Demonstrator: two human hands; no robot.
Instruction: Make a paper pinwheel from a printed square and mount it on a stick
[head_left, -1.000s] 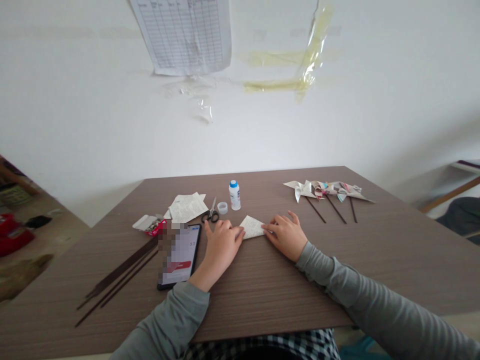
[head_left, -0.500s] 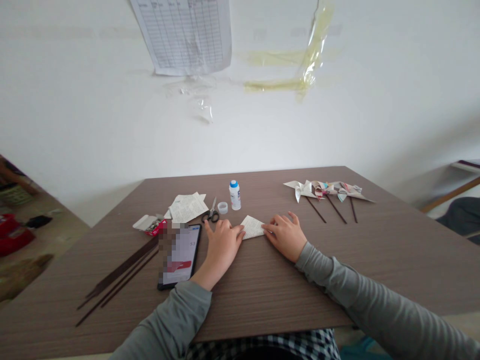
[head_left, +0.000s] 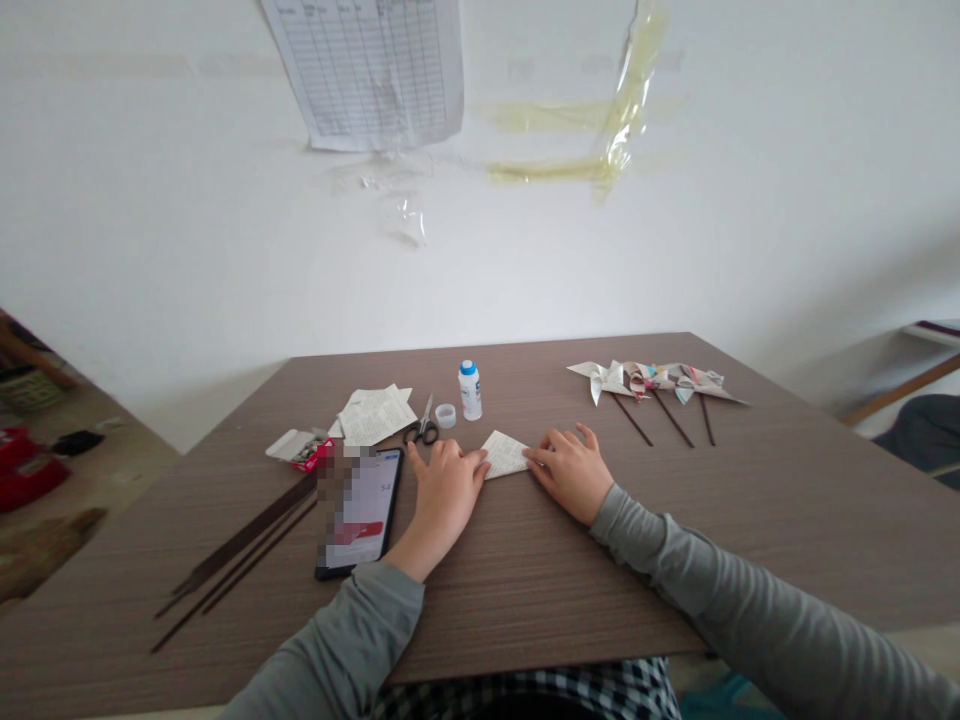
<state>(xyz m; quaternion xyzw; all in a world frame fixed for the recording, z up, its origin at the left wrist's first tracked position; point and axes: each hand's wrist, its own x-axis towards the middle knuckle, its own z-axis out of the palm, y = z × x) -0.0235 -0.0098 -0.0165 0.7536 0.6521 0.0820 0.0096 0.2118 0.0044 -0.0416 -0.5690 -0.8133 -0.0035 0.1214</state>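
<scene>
A small folded piece of printed paper (head_left: 505, 455) lies on the table between my two hands, its peak pointing away from me. My left hand (head_left: 444, 490) pinches its left corner between thumb and fingers. At the right corner, my right hand (head_left: 574, 472) grips the paper with thumb and forefinger, its other fingers curled or raised. Just beyond my left hand are black-handled scissors (head_left: 421, 430) and a small clear cap (head_left: 445, 415). A white bottle with a blue lid (head_left: 470, 390) stands upright behind the paper.
Paper pinwheels on brown sticks (head_left: 651, 385) lie at the back right. On the left are paper sheets (head_left: 376, 415), an open red-and-white box of small pieces (head_left: 304, 450), dark sticks (head_left: 244, 540) and a phone (head_left: 366, 510). A wall (head_left: 480, 280) rises behind the table (head_left: 540, 600).
Both hands and the folded paper hold the same position. Only the number on the phone screen has changed.
</scene>
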